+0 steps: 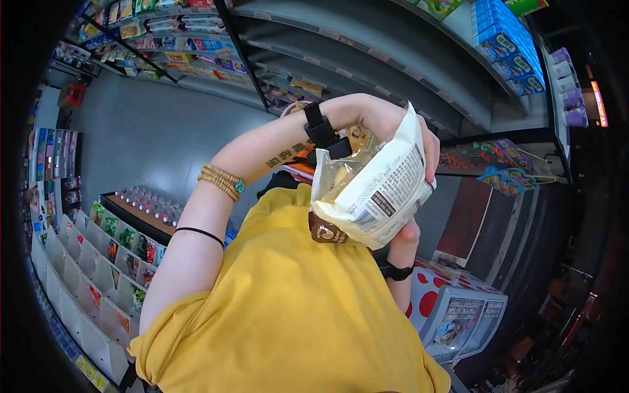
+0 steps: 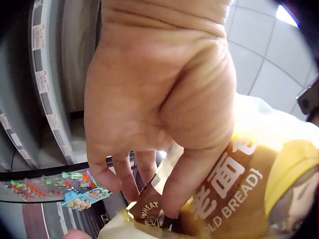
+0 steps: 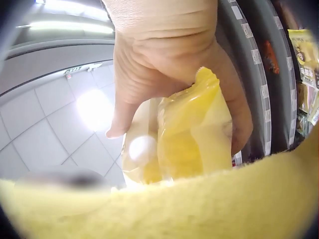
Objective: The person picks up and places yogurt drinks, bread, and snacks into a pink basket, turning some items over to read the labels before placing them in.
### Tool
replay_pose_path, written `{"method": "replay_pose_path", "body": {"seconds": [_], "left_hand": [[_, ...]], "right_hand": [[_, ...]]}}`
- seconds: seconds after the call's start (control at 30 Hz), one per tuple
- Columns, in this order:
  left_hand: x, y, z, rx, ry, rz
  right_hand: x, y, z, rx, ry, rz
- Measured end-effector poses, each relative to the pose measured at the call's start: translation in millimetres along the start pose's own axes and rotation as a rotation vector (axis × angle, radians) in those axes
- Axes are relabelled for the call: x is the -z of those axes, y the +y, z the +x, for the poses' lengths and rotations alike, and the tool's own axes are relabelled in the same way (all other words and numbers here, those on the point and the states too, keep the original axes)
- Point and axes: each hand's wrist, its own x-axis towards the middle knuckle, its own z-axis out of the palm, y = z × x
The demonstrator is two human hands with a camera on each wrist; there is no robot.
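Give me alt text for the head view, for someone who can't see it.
Both hands hold up a bread packet in a shop aisle: the left hand grips its top, the right hand its lower end. A yellow shirt fills the foreground, with grey shelves beyond.

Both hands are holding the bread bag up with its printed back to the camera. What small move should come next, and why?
Probably steady or slightly tilt the bread bag so the small print faces squarely. The left hand pinches its top edge, the right hand grips it from below, and the label panel sits at a slant in the head view, so both grips look secure enough for a small turn.
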Motion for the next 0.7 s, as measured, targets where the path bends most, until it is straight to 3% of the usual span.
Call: {"method": "replay_pose_path", "body": {"seconds": [0.1, 0.17, 0.27, 0.37, 0.5, 0.57, 0.7], "left_hand": [[-2.2, -4.7, 0.3, 0.023, -0.013, -0.050], [-4.6, -9.7, -1.6, 0.041, 0.018, -0.094], [-12.2, 5.0, -7.9, 0.165, 0.250, 0.039], [-4.6, 2.8, -25.6, 0.308, 0.463, -0.036], [-18.6, 54.8, -50.1, 0.311, 0.947, 0.082], [-31.9, 70.1, -60.2, 0.247, 0.966, 0.190], [-66.7, 84.8, -58.1, 0.271, 0.814, 0.585]], "right_hand": [[-7.0, 0.1, -1.1, -0.019, 0.144, -0.195], [-24.3, -2.4, 1.5, -0.016, 0.143, -0.212], [-30.6, -0.8, 3.8, 0.018, 0.120, -0.192], [-23.5, -1.3, 0.0, 0.090, 0.126, -0.207], [-20.6, -4.1, -5.5, 0.271, 0.236, -0.323], [-18.0, -3.8, -6.2, 0.337, 0.292, -0.389], [-6.8, 2.6, -2.5, 0.465, 0.349, -0.508]]}}
